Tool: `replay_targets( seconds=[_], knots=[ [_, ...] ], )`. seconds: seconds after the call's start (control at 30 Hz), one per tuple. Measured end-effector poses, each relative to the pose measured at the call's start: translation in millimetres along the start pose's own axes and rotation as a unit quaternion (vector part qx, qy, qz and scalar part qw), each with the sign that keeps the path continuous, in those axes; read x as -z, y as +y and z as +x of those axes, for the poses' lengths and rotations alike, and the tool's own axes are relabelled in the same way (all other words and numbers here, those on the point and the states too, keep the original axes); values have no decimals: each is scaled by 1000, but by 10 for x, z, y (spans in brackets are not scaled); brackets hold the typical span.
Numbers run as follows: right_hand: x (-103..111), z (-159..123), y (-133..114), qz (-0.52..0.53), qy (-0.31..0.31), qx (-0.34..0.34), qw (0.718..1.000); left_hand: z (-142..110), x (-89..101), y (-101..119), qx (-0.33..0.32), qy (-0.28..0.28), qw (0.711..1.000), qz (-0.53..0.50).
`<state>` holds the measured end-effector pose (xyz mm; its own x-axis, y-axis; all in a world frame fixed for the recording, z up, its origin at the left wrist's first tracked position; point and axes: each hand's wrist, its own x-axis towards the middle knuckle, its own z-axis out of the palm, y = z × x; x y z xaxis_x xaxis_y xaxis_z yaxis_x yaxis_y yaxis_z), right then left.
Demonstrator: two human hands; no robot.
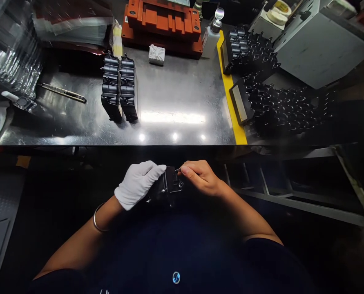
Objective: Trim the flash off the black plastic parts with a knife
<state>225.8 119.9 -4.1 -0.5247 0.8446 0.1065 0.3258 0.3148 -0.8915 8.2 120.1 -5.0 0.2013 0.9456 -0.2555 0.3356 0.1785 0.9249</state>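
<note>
Centrally, the gloved left hand (pixel 137 181) grips a black part (pixel 170 179); the bare right hand (pixel 202 176) pinches something thin (pixel 177 170) at its edge.

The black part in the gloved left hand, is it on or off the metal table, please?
Off the metal table: the left hand holds the black part in front of the table's near edge.

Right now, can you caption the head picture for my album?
Gloved left hand holds a black part, bare right hand beside it.
</note>
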Motion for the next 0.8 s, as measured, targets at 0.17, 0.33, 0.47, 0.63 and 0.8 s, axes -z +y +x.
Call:
replay_targets(
  seconds=[0.17,0.33,0.47,0.63,0.8],
  knots=[
    [-43,19,4,2,4,9,1000,10,-22,15,-8,2,1000,2],
    [-53,19,0,0,-1,0,1000,3,-28,26,-2,9,1000,2],
    [-44,21,5,6,-11,1,1000,-22,-34,29,12,16,1000,0],
    [-22,16,16,12,-29,9,999,-22,-54,37,28,16,999,-7],
    [-35,2,38,28,-42,21,998,-4,-62,6,15,29,999,12]
  ],
)
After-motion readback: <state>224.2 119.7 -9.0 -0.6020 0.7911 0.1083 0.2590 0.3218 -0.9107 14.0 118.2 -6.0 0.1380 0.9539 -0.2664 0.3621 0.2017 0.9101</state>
